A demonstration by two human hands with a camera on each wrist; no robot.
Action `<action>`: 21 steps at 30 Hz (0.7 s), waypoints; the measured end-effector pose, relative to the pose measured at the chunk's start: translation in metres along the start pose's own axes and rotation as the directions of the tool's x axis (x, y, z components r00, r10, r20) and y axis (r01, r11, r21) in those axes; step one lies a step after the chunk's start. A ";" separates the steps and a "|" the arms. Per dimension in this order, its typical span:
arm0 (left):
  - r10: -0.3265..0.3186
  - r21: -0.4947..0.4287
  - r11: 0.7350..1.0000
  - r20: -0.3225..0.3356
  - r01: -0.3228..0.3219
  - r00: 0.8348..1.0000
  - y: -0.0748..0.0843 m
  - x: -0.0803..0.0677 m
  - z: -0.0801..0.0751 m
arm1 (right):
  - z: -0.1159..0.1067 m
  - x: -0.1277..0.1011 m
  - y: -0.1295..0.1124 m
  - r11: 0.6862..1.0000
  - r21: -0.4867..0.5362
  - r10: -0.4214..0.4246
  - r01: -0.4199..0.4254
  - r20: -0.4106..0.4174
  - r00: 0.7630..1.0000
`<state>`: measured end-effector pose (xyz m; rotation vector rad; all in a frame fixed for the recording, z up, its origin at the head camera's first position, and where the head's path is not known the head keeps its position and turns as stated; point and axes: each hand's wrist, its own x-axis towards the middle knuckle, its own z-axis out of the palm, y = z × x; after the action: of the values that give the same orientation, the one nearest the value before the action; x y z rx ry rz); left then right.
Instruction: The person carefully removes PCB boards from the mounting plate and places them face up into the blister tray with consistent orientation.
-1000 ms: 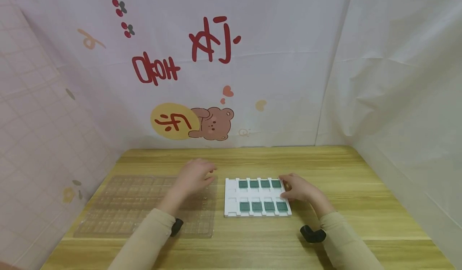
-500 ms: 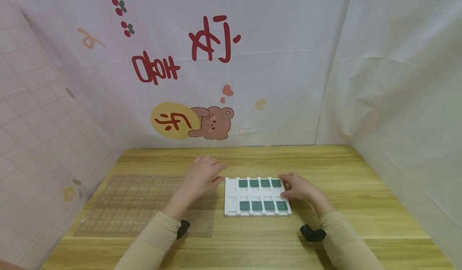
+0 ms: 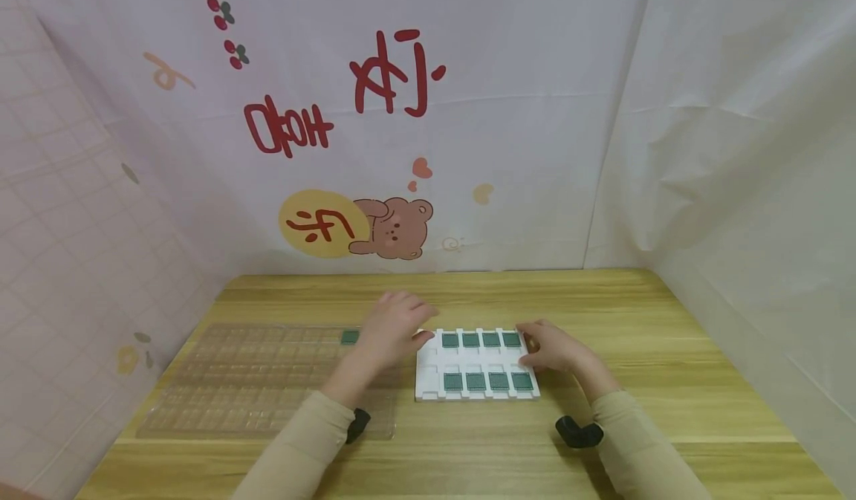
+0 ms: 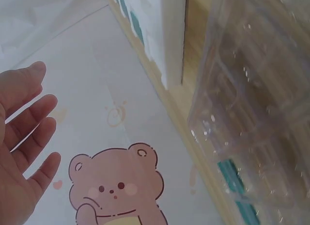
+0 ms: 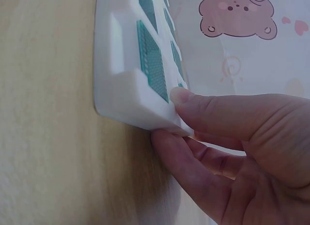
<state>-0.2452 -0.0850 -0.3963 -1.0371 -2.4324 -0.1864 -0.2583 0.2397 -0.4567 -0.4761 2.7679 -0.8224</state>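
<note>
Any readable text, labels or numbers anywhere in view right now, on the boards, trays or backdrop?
Backdrop cloth: large red characters, mirrored, not legible as words.
Yellow circle beside the bear: red characters, also mirrored, unreadable.
Green boards in the white tray: no markings visible, too small to tell.
Clear tray: no text.

R hand (image 5: 242, 147) fingers (image 5: 203, 106) pinch white tray (image 5: 121, 65) corner w/ green boards (image 5: 152, 65), on wood table (image 5: 43, 137)

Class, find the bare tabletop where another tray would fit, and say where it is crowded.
Bare wood lies right of the white tray and behind both trays. The middle is crowded: clear tray, left hand, right hand.
</note>
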 end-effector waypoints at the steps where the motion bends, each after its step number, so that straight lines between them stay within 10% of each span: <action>1: -0.005 -0.004 1.000 0.005 0.005 1.000 0.001 0.001 0.001 | 0.000 0.000 0.000 1.000 0.000 0.000 0.000 0.000 1.000; 21: -0.146 -0.083 0.983 0.202 0.165 0.968 0.016 0.015 0.019 | -0.001 0.000 -0.001 1.000 -0.002 -0.004 0.004 -0.001 1.000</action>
<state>-0.2501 -0.0583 -0.4062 -0.9446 -2.7096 -0.2723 -0.2579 0.2396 -0.4556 -0.4821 2.7695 -0.8210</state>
